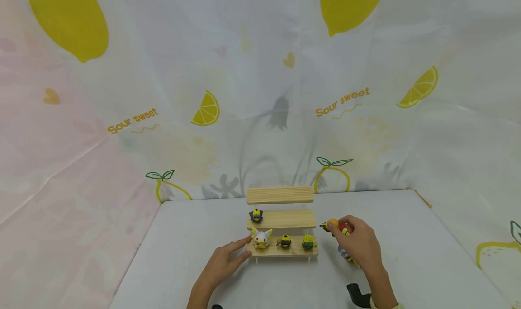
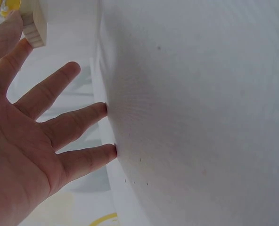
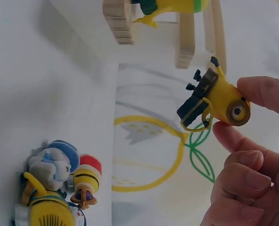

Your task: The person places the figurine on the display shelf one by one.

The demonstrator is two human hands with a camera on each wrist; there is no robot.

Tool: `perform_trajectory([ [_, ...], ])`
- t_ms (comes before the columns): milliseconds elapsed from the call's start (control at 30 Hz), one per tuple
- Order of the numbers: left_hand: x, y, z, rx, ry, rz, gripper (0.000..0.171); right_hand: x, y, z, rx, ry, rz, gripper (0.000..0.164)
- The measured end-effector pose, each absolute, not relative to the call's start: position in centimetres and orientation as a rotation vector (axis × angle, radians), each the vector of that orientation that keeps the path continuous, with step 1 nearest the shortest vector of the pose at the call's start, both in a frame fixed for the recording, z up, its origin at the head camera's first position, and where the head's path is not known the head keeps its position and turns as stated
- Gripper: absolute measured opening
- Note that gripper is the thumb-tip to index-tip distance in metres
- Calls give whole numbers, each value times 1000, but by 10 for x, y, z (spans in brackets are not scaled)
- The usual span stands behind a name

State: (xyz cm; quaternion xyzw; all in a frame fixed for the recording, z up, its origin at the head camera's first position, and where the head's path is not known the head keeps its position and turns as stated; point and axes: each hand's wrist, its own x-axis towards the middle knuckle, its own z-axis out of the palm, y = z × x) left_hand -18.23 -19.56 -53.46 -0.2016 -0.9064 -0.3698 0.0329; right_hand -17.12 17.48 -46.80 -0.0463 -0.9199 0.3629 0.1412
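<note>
And there's the right hand [image 1: 360, 241], thumb and finger clamped on the small yellow toy [image 3: 219, 96] by its head, above the worktop [image 1: 183, 236] and to the right of the shelf [image 1: 289, 219]! The toy tilts, feet toward the shelf. The left hand [image 1: 224, 261], well apart from the right, spreads its fingers at the shelf's left end, touching the bottom board. Smart, I'd say: a steady touch there should check any wobble. Best to pinch lightly, leave those feet free, tip the toy upright, and mind the green-and-yellow toy [image 1: 309, 241] at the shelf's right end!
</note>
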Motion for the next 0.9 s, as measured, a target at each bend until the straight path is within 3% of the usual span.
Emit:
perform_trajectory([
  [900,-183,-197,-536,-590,-2834,-1155,51,-200,119,-434,80,-2660,1026,30],
])
